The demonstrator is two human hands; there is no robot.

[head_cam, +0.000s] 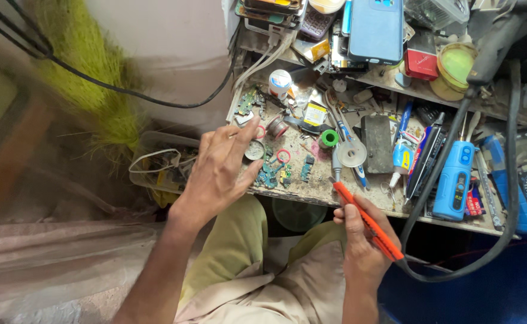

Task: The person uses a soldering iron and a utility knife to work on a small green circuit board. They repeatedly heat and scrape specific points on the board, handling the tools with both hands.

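Left hand (218,174) rests open, fingers spread, on the bench edge (311,195) beside small green circuit boards (270,174). Right hand (365,246) is clamped on an orange soldering iron (368,225), tip raised toward the bench — apparently the positioning step. Approach requires clearance: round magnifier (351,153), glue bottle (401,157) and black cable (455,162) crowd the surface.

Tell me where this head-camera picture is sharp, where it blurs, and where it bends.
Head view: cluttered workbench, left hand and right hand holding the orange tool are sharp; green broom and left side smear with blur; bench edge bows from wide-angle distortion; light is soft and even.
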